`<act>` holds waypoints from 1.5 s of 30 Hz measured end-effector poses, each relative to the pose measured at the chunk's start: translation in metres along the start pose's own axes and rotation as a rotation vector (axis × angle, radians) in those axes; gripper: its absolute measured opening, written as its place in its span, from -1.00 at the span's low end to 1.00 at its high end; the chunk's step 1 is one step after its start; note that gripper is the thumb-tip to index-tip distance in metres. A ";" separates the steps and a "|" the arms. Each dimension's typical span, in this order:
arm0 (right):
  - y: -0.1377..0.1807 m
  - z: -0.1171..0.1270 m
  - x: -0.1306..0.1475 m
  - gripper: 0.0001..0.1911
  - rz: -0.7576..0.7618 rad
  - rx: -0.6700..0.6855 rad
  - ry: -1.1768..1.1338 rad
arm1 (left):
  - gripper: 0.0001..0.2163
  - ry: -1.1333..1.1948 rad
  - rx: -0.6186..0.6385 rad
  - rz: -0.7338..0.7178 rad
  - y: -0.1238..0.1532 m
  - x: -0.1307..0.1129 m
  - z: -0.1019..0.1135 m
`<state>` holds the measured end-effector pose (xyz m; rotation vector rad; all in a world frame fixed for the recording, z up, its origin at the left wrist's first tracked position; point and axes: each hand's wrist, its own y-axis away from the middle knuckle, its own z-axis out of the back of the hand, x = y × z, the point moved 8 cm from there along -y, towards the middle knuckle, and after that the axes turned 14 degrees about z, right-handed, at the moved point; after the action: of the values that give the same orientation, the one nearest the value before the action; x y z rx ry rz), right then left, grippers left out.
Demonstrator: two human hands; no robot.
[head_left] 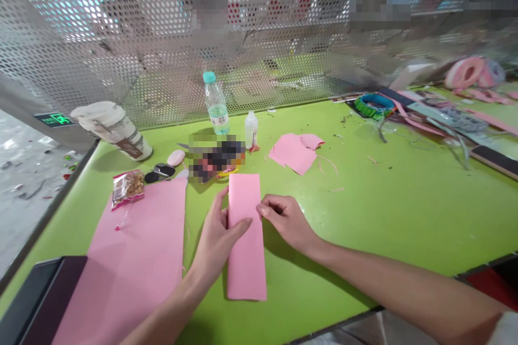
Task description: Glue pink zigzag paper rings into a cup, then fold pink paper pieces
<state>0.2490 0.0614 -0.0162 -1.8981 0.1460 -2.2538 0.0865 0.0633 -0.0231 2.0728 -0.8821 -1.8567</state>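
Light: bright, even, through mesh (81,38)
Shadows: soft, beside strip (246,248)
Blur: table's (404,210) far right corner smeared
Edges: bowed

A lime-green worktable (404,215) runs along a perforated metal screen (121,38), bright light glowing through its holes. At left, a grey concrete floor (24,188) strewn with scraps lies below a green exit sign (54,118).

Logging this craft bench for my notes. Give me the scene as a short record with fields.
surface: green table
left hand: fingers flat across pink strip
right hand: pinches strip's right edge
left of strip: large pink sheet, snack bag
behind: water bottle, small bottle, pink scraps
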 end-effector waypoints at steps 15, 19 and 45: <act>0.009 -0.014 0.002 -0.72 0.050 0.193 0.007 | -0.15 0.093 -0.041 -0.105 -0.004 -0.002 0.008; 0.009 -0.016 0.005 -0.72 0.102 0.203 0.034 | -0.12 0.073 -0.065 -0.153 -0.001 -0.002 0.008; -0.006 0.003 -0.007 -0.66 0.115 0.098 -0.124 | -0.19 0.088 0.029 -0.147 -0.011 -0.014 0.016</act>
<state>0.2531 0.0687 -0.0214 -1.9200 0.1207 -2.0260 0.0737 0.0831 -0.0205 2.2744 -0.7580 -1.8158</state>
